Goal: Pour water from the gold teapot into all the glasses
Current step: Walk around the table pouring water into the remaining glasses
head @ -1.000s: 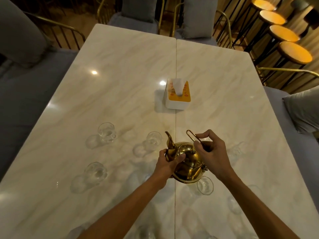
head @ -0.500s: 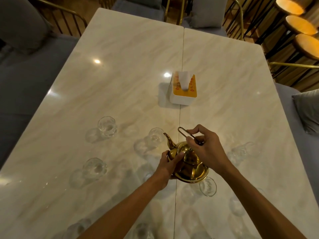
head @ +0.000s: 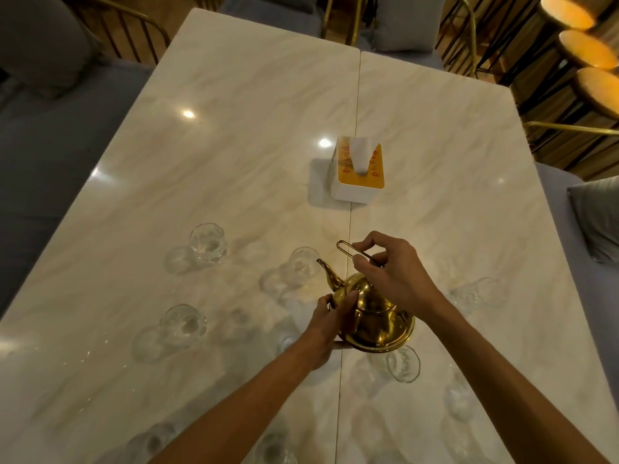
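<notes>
The gold teapot [head: 375,316] hangs over the marble table [head: 234,145], its spout tipped toward a clear glass [head: 303,264] just left of it. My right hand [head: 392,272] grips the thin wire handle above the pot. My left hand [head: 330,321] holds the pot's left side, thumb on the lid. Other clear glasses stand around: one at far left [head: 207,242], one at near left [head: 182,324], one under the pot's near edge [head: 403,363], one to the right [head: 490,291]. Several more sit blurred at the bottom edge.
A white and yellow tissue box [head: 358,174] stands on the table's middle seam beyond the teapot. Grey cushioned seats with gold frames [head: 134,31] ring the table. Round wooden stools [head: 586,51] line the top right.
The teapot and both hands have shifted slightly toward the glass at the spout. The view has dipped, so the table and tissue box sit lower and nearer.
</notes>
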